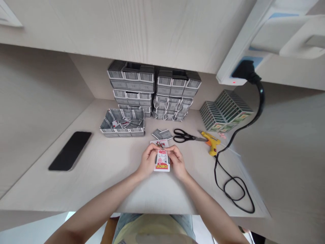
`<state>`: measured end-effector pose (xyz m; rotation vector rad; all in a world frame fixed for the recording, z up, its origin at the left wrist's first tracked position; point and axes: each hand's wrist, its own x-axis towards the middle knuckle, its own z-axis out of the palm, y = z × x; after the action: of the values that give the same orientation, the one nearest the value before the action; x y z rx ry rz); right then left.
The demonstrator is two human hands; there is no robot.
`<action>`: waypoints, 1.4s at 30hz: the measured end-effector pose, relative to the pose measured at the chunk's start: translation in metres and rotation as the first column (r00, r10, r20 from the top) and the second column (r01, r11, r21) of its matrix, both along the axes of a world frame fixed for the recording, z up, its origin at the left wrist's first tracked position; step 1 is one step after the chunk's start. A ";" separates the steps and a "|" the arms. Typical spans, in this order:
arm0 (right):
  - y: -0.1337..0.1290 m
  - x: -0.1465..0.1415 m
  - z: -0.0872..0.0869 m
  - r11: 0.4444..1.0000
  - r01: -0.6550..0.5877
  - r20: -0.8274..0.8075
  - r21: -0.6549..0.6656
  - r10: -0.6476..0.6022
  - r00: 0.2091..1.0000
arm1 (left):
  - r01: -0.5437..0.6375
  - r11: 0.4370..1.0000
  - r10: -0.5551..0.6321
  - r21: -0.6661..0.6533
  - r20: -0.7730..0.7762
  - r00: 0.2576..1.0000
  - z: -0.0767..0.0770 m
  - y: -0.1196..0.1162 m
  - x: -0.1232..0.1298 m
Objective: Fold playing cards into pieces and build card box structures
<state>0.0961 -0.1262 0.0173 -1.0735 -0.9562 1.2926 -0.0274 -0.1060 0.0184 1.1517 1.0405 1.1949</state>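
My left hand [148, 161] and my right hand [178, 163] meet over the desk near its middle, fingers closed on the two sides of some playing cards [162, 158]. The top card carries red print and a row of yellow boxes. A joker card [159, 142] shows just beyond my fingertips. How many cards I grip is hidden. Past them lie a few grey-backed cards [162, 134], face down. Black-handled scissors [183, 136] rest to the right of these, blades pointing right.
An open box made of cards [122, 134] holds loose folded pieces at the back left. Grey card boxes [134, 84] are stacked behind. On the right are a yellow glue gun [212, 142], its black cord [233, 178] and green-striped boxes [228, 110]. A phone [70, 150] lies left.
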 end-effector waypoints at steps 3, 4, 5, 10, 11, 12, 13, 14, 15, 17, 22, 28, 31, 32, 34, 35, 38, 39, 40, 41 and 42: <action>0.001 -0.001 0.002 0.999 0.002 -0.081 -0.033 -0.005 0.997 | 0.016 1.000 -0.016 -0.017 0.036 0.999 0.000 0.001 -0.001; 0.001 -0.001 0.004 0.999 0.004 -0.114 -0.040 -0.009 0.993 | 0.021 1.000 -0.020 -0.020 0.045 0.999 0.000 0.002 -0.001; 0.001 -0.001 0.005 0.999 0.001 -0.145 -0.049 -0.008 0.989 | 0.027 0.999 -0.025 -0.024 0.052 0.998 0.000 0.002 -0.001; 0.001 0.001 0.016 0.986 -0.108 -0.248 -0.125 0.075 0.966 | 0.024 0.999 -0.023 -0.027 0.036 0.999 0.004 0.000 0.001; 0.001 0.002 0.018 0.982 -0.139 -0.260 -0.129 0.101 0.960 | 0.016 1.000 -0.016 -0.020 0.026 1.000 0.005 0.000 0.000; 0.001 0.003 0.019 0.976 -0.175 -0.274 -0.129 0.134 0.952 | 0.008 1.000 -0.008 -0.013 0.015 1.000 0.006 0.000 0.000; 0.001 0.004 0.020 0.967 -0.218 -0.292 -0.130 0.173 0.940 | 0.004 1.000 -0.004 -0.007 0.003 1.000 0.007 0.000 -0.001; 0.001 0.006 0.021 0.956 -0.262 -0.314 -0.133 0.210 0.926 | 0.003 1.000 -0.003 0.000 -0.010 1.000 0.008 0.000 -0.003; 0.002 0.007 0.021 0.941 -0.305 -0.340 -0.144 0.243 0.909 | 0.002 1.000 -0.002 0.011 -0.026 1.000 0.008 0.000 -0.004; 0.004 0.010 0.020 0.903 -0.387 -0.390 -0.188 0.292 0.873 | 0.010 0.999 -0.006 0.049 -0.075 0.997 0.008 0.000 -0.006; 0.007 0.014 0.014 0.716 -0.635 -0.419 -0.289 0.502 0.757 | 0.111 0.976 -0.071 0.189 -0.206 0.976 0.011 -0.002 -0.010; 0.007 0.026 0.008 0.646 -0.735 -0.415 -0.204 0.623 0.663 | 0.240 0.946 -0.181 0.217 -0.260 0.948 0.016 -0.001 -0.013; 0.007 0.029 0.006 0.685 -0.699 -0.387 -0.205 0.600 0.700 | 0.281 0.938 -0.219 0.201 -0.286 0.933 0.017 0.000 -0.013; 0.006 0.029 0.006 0.708 -0.676 -0.371 -0.203 0.583 0.722 | 0.282 0.938 -0.218 0.200 -0.289 0.932 0.017 0.001 -0.014; 0.006 0.027 0.006 0.761 -0.620 -0.329 -0.192 0.545 0.771 | 0.270 0.943 -0.211 0.195 -0.280 0.937 0.016 0.004 -0.015; 0.006 0.026 0.006 0.789 -0.587 -0.303 -0.181 0.523 0.797 | 0.261 0.946 -0.207 0.190 -0.265 0.942 0.016 0.005 -0.016; 0.006 0.021 0.007 0.871 -0.471 -0.217 -0.139 0.437 0.873 | 0.266 0.951 -0.229 0.158 -0.218 0.949 0.015 0.009 -0.018; 0.006 0.019 0.007 0.890 -0.439 -0.190 -0.127 0.412 0.891 | 0.276 0.950 -0.243 0.144 -0.212 0.947 0.015 0.009 -0.018; 0.006 0.018 0.006 0.902 -0.415 -0.166 -0.118 0.394 0.904 | 0.283 0.950 -0.252 0.129 -0.214 0.944 0.014 0.009 -0.018; 0.005 0.017 0.006 0.908 -0.403 -0.147 -0.110 0.386 0.911 | 0.289 0.950 -0.258 0.117 -0.227 0.939 0.013 0.008 -0.017; 0.005 0.016 0.006 0.911 -0.398 -0.131 -0.104 0.384 0.914 | 0.288 0.952 -0.255 0.108 -0.246 0.935 0.013 0.007 -0.016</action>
<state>0.1119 -0.1212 0.0229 -0.9240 -1.0520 1.7456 -0.0430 -0.0991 0.0311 1.5223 0.9390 0.9418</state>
